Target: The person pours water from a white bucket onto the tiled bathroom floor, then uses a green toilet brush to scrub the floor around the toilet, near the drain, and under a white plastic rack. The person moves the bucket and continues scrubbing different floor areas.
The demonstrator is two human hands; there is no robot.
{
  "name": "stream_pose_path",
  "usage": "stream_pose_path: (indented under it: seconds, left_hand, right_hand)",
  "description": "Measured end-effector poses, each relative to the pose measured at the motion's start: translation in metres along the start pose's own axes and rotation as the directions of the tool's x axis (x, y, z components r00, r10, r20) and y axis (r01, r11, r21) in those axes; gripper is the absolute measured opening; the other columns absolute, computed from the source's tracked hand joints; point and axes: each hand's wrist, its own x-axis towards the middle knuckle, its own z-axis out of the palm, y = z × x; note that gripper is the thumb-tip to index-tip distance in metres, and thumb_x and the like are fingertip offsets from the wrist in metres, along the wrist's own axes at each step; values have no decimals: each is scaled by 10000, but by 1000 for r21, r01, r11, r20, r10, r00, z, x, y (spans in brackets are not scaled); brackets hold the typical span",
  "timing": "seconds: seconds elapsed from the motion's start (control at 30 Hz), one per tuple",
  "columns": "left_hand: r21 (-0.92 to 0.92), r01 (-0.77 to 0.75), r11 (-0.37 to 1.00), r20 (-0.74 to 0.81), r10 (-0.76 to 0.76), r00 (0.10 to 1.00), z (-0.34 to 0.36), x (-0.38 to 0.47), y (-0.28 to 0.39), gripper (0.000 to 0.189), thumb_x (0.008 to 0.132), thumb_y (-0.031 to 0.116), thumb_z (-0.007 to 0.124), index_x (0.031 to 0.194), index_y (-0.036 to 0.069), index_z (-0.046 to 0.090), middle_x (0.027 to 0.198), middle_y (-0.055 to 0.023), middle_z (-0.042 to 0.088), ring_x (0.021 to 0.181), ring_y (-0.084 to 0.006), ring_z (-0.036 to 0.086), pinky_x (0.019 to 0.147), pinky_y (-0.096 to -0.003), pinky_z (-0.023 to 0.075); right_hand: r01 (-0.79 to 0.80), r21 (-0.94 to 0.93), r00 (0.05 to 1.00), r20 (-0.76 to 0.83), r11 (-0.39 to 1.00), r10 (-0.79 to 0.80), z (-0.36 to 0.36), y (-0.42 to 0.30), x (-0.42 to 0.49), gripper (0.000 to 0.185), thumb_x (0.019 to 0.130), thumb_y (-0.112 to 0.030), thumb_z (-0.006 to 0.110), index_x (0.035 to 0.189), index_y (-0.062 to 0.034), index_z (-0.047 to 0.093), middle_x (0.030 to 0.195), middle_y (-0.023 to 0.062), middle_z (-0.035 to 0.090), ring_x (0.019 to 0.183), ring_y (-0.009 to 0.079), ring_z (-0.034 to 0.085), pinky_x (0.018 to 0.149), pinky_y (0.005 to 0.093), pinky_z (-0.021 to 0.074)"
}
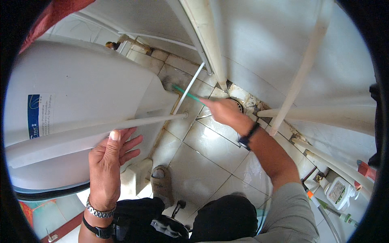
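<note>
My right hand is shut on the thin green handle of a cleaning tool. The tool's far end is blurred and reaches the floor by the base of a white porcelain fixture. My left hand has its fingers apart beside a white pole. Its thumb overlaps the pole's lower edge, though whether it presses there I cannot tell. The pole runs from the left rim down to the tiled floor. A printed label is on the porcelain.
A round floor drain lies beyond my right hand. Thick white pipes meet stained tiles at the wall. At the right stand a white plastic bottle and a grey hose. My shod foot is on the floor.
</note>
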Motion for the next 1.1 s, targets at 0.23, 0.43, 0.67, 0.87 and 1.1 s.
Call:
stream_pose_path:
  seconds: [0.23,0.43,0.67,0.87,1.1]
  left_hand:
    - [-24,-18,1000,37,19,999,-5,1,-3,742,1188,555,550,1537,-96,607,1526,-275,686,1339,-355,735,1041,-429,628]
    - [-35,-29,999,44,30,999,-4,-4,-1,741,1185,550,560,1546,-96,595,1542,-270,677,1349,-354,730,1046,-423,623]
    - [-96,2,995,53,3,999,-12,0,-6,674,1186,507,591,1504,-84,649,1522,-258,694,1350,-375,732,1067,-451,619]
    - [-81,-28,996,48,32,998,-10,-2,-8,687,1176,520,607,1478,-96,659,1518,-262,695,1355,-363,730,1062,-442,620]
    - [-81,-4,997,88,11,996,-15,-1,-10,703,1174,537,600,1495,-87,652,1530,-269,686,1369,-362,721,1082,-451,606]
  right_hand:
    - [-58,-126,994,85,990,69,-1,-28,48,645,1018,-130,632,1638,-303,593,1067,205,812,961,400,794,840,547,631]
    - [-5,9,999,-40,1000,6,26,-42,104,629,1014,-160,634,1630,-282,589,1194,183,825,1117,416,791,964,541,623]
    - [-146,-212,986,-113,966,125,-4,-5,-88,637,992,-120,678,1599,-309,643,723,128,728,614,352,723,552,514,548]
    - [-255,-153,917,-350,955,189,14,-24,25,580,977,-81,636,1544,-200,649,809,157,781,775,386,793,640,561,600]
    - [-361,-183,924,-205,914,324,6,-28,-42,663,985,-93,642,1632,-221,568,789,135,785,706,373,780,599,552,581]
